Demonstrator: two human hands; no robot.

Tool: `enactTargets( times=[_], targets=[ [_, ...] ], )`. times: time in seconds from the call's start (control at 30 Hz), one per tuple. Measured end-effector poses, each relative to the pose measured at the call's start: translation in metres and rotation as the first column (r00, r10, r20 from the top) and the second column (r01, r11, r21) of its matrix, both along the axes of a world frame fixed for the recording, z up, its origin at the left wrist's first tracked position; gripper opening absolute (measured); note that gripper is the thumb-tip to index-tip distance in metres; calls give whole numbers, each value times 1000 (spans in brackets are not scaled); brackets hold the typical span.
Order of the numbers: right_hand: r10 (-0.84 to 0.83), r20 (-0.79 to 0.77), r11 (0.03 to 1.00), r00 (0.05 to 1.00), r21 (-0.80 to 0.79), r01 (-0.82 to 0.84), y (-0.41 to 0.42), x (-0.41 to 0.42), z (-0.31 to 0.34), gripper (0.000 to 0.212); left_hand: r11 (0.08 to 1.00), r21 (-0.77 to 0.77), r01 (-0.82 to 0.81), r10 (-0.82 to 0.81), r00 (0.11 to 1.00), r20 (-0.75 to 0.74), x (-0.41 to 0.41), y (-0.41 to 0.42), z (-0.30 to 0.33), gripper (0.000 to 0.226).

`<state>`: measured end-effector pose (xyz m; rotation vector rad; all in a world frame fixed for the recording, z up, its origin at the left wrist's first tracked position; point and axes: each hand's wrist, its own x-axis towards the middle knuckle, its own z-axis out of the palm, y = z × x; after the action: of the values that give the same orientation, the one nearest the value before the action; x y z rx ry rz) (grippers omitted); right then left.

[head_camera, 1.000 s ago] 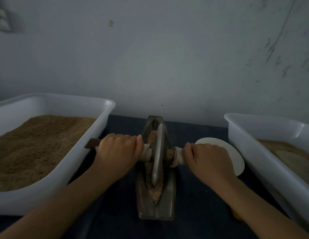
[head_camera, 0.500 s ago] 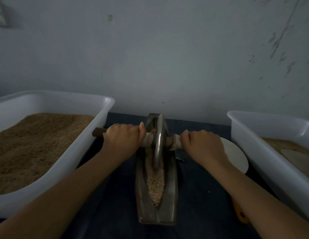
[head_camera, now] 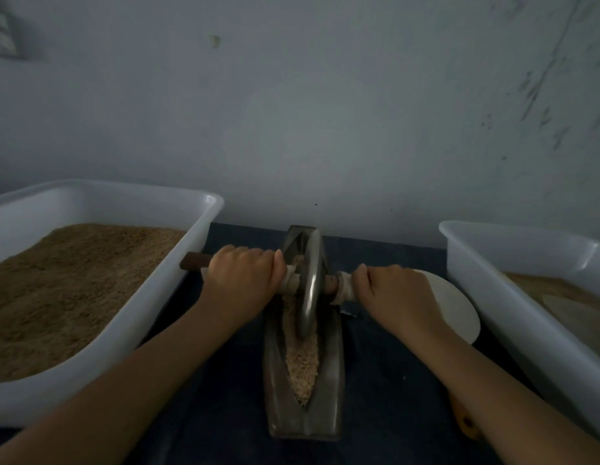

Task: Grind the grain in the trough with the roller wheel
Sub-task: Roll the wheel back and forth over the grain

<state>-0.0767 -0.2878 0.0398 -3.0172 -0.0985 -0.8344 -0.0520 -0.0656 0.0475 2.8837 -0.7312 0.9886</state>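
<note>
A narrow metal trough (head_camera: 330,397) lies lengthwise on the dark table in front of me. Pale crushed grain (head_camera: 302,367) fills its groove. The metal roller wheel (head_camera: 310,283) stands upright in the trough's far half. A wooden axle (head_camera: 194,261) runs through the wheel, wrapped in white cloth next to the disc. My left hand (head_camera: 241,283) grips the axle left of the wheel. My right hand (head_camera: 392,293) grips it on the right side.
A big white tub (head_camera: 164,307) of brown grain stands at the left. Another white tub (head_camera: 493,297) with ground meal is at the right. A white round plate (head_camera: 456,310) lies beside my right hand. An orange handle (head_camera: 464,421) pokes out under my right forearm. The grey wall rises close behind.
Both hands have pushed the wheel away from me along the trough, from its middle toward the far end. More grain now lies uncovered in the near half.
</note>
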Motion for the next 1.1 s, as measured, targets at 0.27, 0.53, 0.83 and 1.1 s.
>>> enactTargets(
  times=[0.27,0.53,0.83,1.1],
  targets=[
    [73,-33,997,997,30,-72,5,-46,11,48,991,-6,136,-136,989,65,-40,11,6,20],
    [68,-29,996,997,53,-66,5,-32,10,52,978,179,108,-118,992,45,-27,13,2,32],
    [-62,13,997,998,40,62,2,31,8,52,928,334,-166,143,985,92,36,-4,0,52],
    [-27,-15,999,1000,27,27,1,11,6,52,983,174,-66,67,998,-4,19,-1,-1,18]
  ],
)
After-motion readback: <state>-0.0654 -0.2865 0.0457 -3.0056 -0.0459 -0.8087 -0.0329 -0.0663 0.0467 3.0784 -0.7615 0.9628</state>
